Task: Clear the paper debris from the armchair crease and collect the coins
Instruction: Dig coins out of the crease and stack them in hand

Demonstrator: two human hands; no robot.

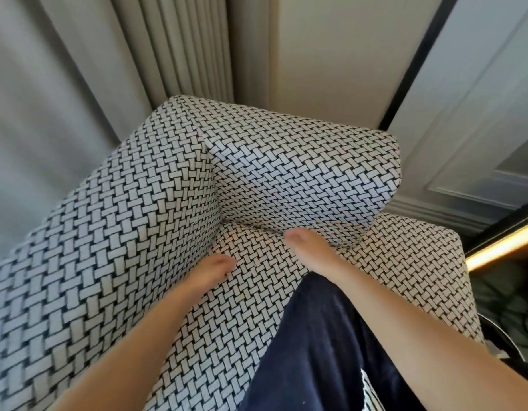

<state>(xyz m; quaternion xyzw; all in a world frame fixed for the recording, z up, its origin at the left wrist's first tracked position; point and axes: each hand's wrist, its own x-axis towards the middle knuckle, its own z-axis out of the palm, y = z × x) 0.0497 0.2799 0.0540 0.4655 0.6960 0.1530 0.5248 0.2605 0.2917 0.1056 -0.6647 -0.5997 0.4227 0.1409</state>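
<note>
The armchair [132, 221] is covered in a black-and-white woven pattern. My left hand [211, 269] lies at the crease [217, 238] between the left armrest and the seat, its fingertips pressed against the fabric there. My right hand [305, 247] reaches to the crease under the back cushion [301, 173], with its fingertips at the seam. The fingers of both hands are partly hidden, so their pose is unclear. No paper debris or coins show in this view.
A dark navy trouser leg [322, 345] rests on the seat between my arms. Grey curtains [49, 84] hang behind the chair on the left. A panelled wall [464, 114] stands to the right, with a lit strip [500, 247] beside it.
</note>
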